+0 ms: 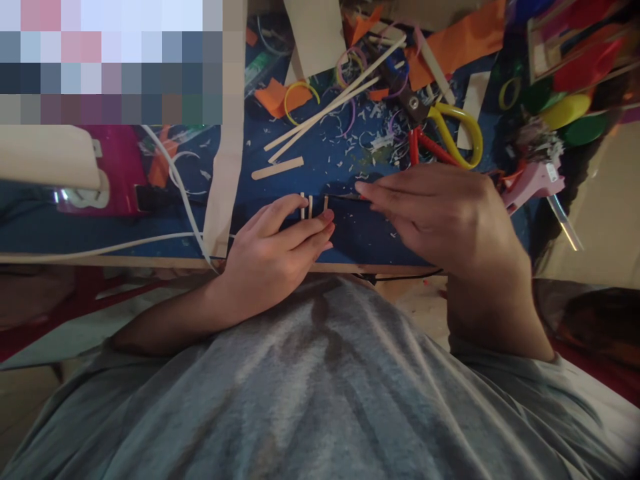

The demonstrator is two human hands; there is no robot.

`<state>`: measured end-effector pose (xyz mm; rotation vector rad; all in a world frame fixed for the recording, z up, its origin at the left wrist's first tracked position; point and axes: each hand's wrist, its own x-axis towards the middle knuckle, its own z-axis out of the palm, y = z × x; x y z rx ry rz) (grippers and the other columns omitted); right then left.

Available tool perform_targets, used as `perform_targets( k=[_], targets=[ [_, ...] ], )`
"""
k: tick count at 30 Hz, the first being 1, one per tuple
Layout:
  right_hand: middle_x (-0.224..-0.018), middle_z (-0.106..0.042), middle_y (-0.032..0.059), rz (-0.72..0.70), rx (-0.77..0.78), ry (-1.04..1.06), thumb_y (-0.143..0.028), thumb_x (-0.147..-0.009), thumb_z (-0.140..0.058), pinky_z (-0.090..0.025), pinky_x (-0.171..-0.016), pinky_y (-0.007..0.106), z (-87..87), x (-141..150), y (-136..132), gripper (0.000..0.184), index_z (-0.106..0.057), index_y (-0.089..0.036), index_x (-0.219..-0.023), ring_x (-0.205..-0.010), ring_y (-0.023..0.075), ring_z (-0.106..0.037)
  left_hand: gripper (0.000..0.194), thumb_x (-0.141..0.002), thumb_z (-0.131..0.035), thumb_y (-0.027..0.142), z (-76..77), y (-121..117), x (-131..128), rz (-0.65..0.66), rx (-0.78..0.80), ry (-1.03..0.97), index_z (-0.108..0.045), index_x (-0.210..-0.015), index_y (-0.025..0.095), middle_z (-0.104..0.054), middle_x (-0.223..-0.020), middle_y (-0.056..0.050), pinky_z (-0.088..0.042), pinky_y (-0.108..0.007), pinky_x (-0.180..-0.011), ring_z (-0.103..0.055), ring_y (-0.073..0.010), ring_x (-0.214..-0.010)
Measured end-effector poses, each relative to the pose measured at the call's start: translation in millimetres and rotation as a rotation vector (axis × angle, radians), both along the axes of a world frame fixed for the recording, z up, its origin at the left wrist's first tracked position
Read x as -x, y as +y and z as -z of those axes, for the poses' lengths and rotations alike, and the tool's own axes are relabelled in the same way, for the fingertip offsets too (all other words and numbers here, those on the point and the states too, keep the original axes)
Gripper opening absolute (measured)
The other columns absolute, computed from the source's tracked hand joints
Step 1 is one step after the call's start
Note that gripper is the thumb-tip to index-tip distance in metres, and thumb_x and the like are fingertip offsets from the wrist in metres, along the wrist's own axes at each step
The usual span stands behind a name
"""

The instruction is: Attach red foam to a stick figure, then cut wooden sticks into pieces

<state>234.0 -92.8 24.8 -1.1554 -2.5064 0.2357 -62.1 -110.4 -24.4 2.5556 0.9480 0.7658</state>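
My left hand (280,243) rests at the table's front edge, its fingers closed around short wooden stick pieces (311,207) that stand on end side by side. To the right, my right hand (435,213) is closed in a pinch on a thin, dark, narrow tool (345,197). The tool's tip points left at the stick pieces; whether it touches them is unclear. Most of the tool is hidden by my fingers. A flat craft stick (278,168) lies just beyond my left hand. Two long thin wooden sticks (330,100) cross behind it.
Yellow-and-red-handled pliers (470,137) lie beyond my right hand. A pink glue gun (533,180) is at the right. Orange paper (457,47), a yellow ring (286,100) and paper scraps litter the blue tabletop (270,227). A white cable (175,177) runs along the left.
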Motion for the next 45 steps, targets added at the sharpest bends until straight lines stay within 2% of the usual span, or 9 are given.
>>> perform_targets(
  k=[3, 7, 19, 24, 28, 33, 36, 40, 45],
  targets=[
    [-0.123, -0.092, 0.0007, 0.018, 0.022, -0.004, -0.007, -0.111, -0.064, -0.071, -0.088, 0.039, 0.0, -0.5, -0.6, 0.043, -0.080, -0.033, -0.141, -0.104, 0.0227, -0.088, 0.024, -0.112, -0.078, 0.023, -1.4, 0.7, -0.2, -0.011, -0.034, 0.033, -0.081, -0.136, 0.022, -0.089, -0.129, -0.003, -0.068, -0.051, -0.112, -0.077, -0.0330, -0.137],
    [-0.121, -0.092, 0.0020, 0.006, 0.000, 0.013, -0.007, -0.110, -0.064, -0.070, -0.087, 0.037, 1.8, 0.4, -0.7, 0.040, -0.080, -0.029, -0.139, -0.103, 0.0224, -0.088, 0.018, -0.113, -0.077, 0.024, -3.6, 1.8, -1.4, -0.015, -0.087, 0.069, -0.082, -0.130, 0.020, -0.089, -0.125, -0.001, -0.069, -0.047, -0.112, -0.078, -0.0321, -0.133],
    [-0.118, -0.091, 0.0021, -0.021, -0.017, 0.026, -0.005, -0.106, -0.067, -0.070, -0.083, 0.039, -0.2, -3.4, 1.3, 0.043, -0.080, -0.028, -0.140, -0.099, 0.0237, -0.088, 0.022, -0.115, -0.073, 0.025, -2.2, 0.8, -0.4, -0.017, 0.007, 0.032, -0.083, -0.135, 0.026, -0.090, -0.128, -0.002, -0.069, -0.052, -0.112, -0.078, -0.0327, -0.138],
    [-0.124, -0.091, 0.0024, -0.013, 0.004, 0.009, -0.006, -0.109, -0.065, -0.071, -0.088, 0.039, 0.2, -2.4, -1.0, 0.045, -0.078, -0.032, -0.144, -0.103, 0.0228, -0.088, 0.024, -0.113, -0.075, 0.022, -1.4, 0.9, -1.2, -0.002, -0.026, 0.006, -0.081, -0.136, 0.022, -0.090, -0.130, -0.004, -0.071, -0.053, -0.112, -0.078, -0.0337, -0.137],
    [-0.120, -0.091, 0.0015, 0.021, 0.004, 0.007, -0.008, -0.110, -0.064, -0.070, -0.087, 0.039, 0.3, -1.2, -2.8, 0.041, -0.080, -0.030, -0.141, -0.102, 0.0236, -0.087, 0.021, -0.115, -0.073, 0.023, -3.2, 0.9, -1.5, -0.015, 0.014, 0.013, -0.083, -0.133, 0.026, -0.090, -0.124, -0.002, -0.071, -0.054, -0.112, -0.079, -0.0332, -0.138],
    [-0.123, -0.091, 0.0007, 0.026, 0.026, 0.027, -0.008, -0.109, -0.067, -0.070, -0.091, 0.040, 0.4, -2.8, -4.0, 0.045, -0.080, -0.034, -0.143, -0.103, 0.0237, -0.087, 0.020, -0.116, -0.071, 0.023, -4.6, 1.1, -1.5, -0.014, -0.037, 0.033, -0.083, -0.132, 0.024, -0.090, -0.129, 0.000, -0.071, -0.050, -0.114, -0.079, -0.0314, -0.137],
    [-0.124, -0.091, 0.0016, 0.027, 0.038, 0.005, -0.008, -0.110, -0.064, -0.070, -0.089, 0.041, 1.2, -2.5, -4.3, 0.045, -0.079, -0.033, -0.144, -0.103, 0.0247, -0.087, 0.021, -0.114, -0.074, 0.021, -3.2, 1.4, -1.9, 0.005, -0.042, 0.019, -0.083, -0.132, 0.024, -0.090, -0.126, -0.001, -0.071, -0.052, -0.111, -0.079, -0.0324, -0.136],
    [-0.124, -0.090, 0.0014, 0.014, 0.011, 0.001, -0.008, -0.110, -0.065, -0.068, -0.092, 0.036, 1.3, -1.4, -4.7, 0.044, -0.079, -0.031, -0.144, -0.104, 0.0216, -0.086, 0.021, -0.112, -0.077, 0.020, -1.8, 2.0, -2.9, 0.003, -0.081, 0.007, -0.082, -0.132, 0.019, -0.090, -0.127, -0.003, -0.071, -0.051, -0.110, -0.079, -0.0339, -0.133],
    [-0.122, -0.091, 0.0069, -0.010, -0.018, -0.026, -0.004, -0.109, -0.064, -0.067, -0.090, 0.037, -0.4, -0.6, -3.1, 0.039, -0.081, -0.021, -0.140, -0.101, 0.0224, -0.085, 0.018, -0.113, -0.076, 0.021, -3.3, 2.6, -2.7, -0.002, -0.099, 0.017, -0.083, -0.129, 0.020, -0.090, -0.123, -0.002, -0.070, -0.049, -0.109, -0.079, -0.0325, -0.132]
  ],
)
